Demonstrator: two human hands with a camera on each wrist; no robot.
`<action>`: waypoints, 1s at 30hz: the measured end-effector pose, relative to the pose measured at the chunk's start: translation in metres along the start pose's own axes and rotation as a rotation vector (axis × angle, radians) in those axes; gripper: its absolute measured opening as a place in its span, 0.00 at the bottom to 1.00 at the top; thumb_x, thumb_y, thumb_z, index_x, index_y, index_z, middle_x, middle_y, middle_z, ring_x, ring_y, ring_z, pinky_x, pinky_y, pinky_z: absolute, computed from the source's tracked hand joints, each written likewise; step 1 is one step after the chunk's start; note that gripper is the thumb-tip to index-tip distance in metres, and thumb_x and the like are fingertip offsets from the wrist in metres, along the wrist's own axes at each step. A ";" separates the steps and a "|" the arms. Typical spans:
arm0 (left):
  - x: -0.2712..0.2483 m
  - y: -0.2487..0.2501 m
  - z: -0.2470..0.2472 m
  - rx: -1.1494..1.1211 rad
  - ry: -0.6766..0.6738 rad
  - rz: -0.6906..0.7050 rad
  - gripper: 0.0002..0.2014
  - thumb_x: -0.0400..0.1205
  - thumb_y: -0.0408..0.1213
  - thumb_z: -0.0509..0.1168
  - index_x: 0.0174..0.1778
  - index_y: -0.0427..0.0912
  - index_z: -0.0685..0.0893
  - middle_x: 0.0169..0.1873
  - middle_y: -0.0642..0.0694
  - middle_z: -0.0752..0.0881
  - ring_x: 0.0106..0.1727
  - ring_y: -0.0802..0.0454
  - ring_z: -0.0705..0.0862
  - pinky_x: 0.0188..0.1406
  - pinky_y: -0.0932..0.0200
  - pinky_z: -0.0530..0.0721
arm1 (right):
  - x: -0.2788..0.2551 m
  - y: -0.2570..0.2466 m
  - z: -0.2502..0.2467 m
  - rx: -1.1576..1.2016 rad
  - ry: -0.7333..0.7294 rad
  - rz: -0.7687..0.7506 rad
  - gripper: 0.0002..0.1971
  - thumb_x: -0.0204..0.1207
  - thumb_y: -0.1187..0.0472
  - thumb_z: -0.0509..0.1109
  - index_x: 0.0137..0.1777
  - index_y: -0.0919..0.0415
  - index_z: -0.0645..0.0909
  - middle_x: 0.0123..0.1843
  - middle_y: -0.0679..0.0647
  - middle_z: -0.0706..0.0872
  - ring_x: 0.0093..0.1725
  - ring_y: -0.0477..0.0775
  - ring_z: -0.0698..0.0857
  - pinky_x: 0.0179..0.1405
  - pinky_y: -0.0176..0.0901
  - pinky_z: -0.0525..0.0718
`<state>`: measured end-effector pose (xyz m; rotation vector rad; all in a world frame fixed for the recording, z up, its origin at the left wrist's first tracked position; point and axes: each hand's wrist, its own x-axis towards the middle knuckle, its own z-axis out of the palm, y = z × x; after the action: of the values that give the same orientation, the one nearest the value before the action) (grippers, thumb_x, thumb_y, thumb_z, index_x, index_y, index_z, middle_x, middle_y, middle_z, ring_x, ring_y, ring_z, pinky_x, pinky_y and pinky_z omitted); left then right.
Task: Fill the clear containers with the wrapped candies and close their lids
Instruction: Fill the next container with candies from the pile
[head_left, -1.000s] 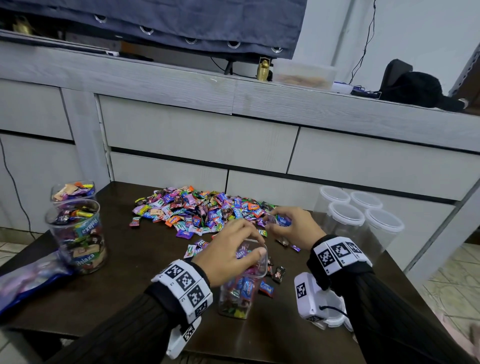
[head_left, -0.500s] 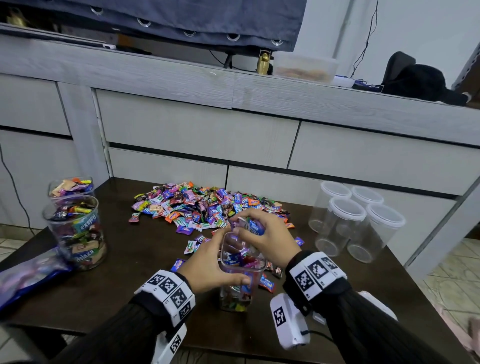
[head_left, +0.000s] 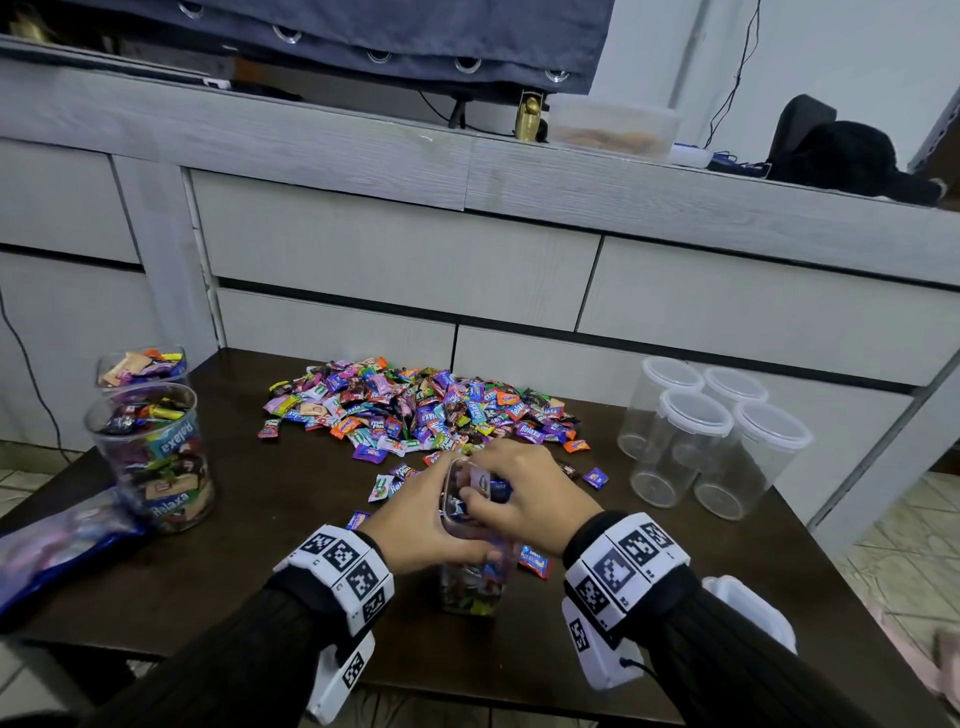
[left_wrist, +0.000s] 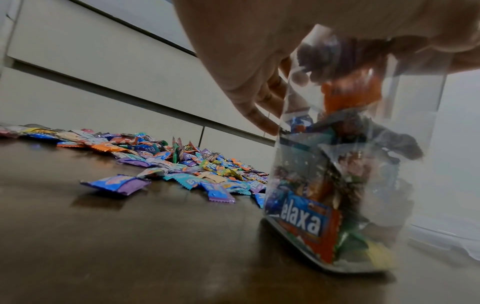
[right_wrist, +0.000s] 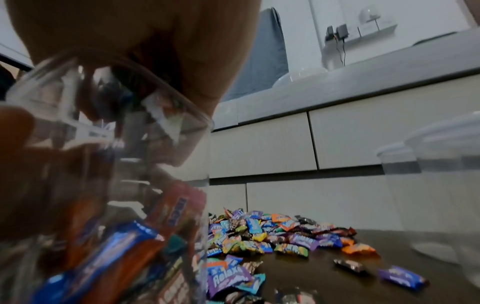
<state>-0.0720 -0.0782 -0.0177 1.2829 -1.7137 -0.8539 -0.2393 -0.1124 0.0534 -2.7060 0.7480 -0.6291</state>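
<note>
Mid-fill: left hand (head_left: 415, 525) grips the open container (head_left: 470, 582), right hand (head_left: 524, 493) apparently pinching candies (head_left: 480, 480) over its mouth; next, release them inside.

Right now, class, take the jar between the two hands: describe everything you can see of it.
The jar is clear plastic with rounded corners, open-topped, no lid on it. It stands on the dark table, in front of the candy pile; the left wrist view shows it slightly tilted. Wrapped candies fill it more than halfway. The left hand grips its upper wall. The right hand is over its mouth, fingers curled round candies at the rim.
</note>
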 end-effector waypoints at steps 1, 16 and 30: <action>0.000 0.000 0.000 -0.003 -0.006 -0.007 0.36 0.58 0.53 0.85 0.58 0.61 0.73 0.53 0.61 0.87 0.55 0.63 0.87 0.53 0.60 0.86 | 0.001 0.000 -0.001 -0.024 -0.031 0.008 0.09 0.76 0.57 0.70 0.46 0.64 0.84 0.44 0.56 0.81 0.42 0.51 0.78 0.41 0.40 0.73; -0.011 -0.002 -0.015 -0.155 -0.126 -0.029 0.59 0.49 0.67 0.82 0.76 0.59 0.64 0.69 0.53 0.80 0.70 0.58 0.80 0.70 0.48 0.79 | 0.001 0.023 -0.013 0.391 0.457 0.355 0.07 0.77 0.65 0.70 0.44 0.50 0.83 0.40 0.41 0.87 0.39 0.36 0.83 0.42 0.36 0.82; -0.001 -0.086 -0.038 0.863 -0.306 -0.646 0.61 0.68 0.81 0.52 0.84 0.45 0.32 0.85 0.44 0.32 0.85 0.47 0.32 0.83 0.35 0.38 | -0.048 0.100 0.091 -0.186 -0.401 0.816 0.55 0.71 0.31 0.65 0.83 0.56 0.33 0.85 0.53 0.35 0.85 0.53 0.39 0.81 0.56 0.46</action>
<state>-0.0022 -0.1003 -0.0764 2.4814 -2.0261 -0.6789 -0.2759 -0.1574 -0.0779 -2.2342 1.6809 0.1742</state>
